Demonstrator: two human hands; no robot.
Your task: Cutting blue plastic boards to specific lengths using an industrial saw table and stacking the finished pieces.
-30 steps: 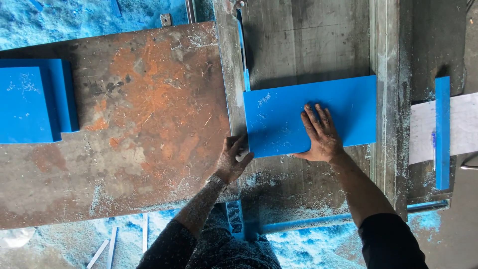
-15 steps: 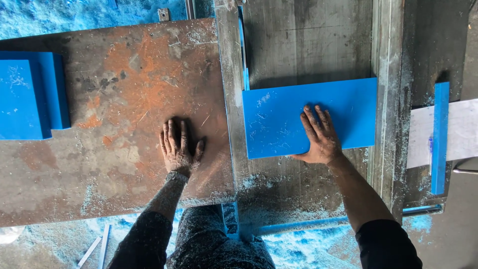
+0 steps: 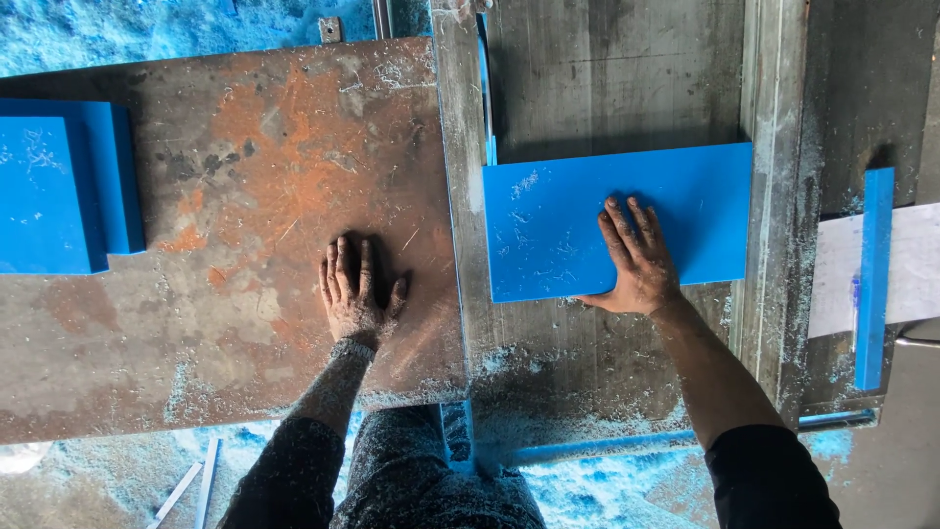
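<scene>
I see the rusty steel worktop (image 3: 225, 196) filling the left of the view, with a stack of blue blocks (image 3: 59, 186) at its far left edge and my left hand (image 3: 354, 294) flat on the bare metal, fingers spread and holding nothing. Right of it, on the grey saw bed (image 3: 607, 88), lies the blue panel (image 3: 548, 225), its left edge against the thin blade (image 3: 487, 98). My right hand (image 3: 638, 263) presses on the panel's lower middle, fingers open and flat; a narrow blue strip (image 3: 873, 274) lies well apart at the right.
</scene>
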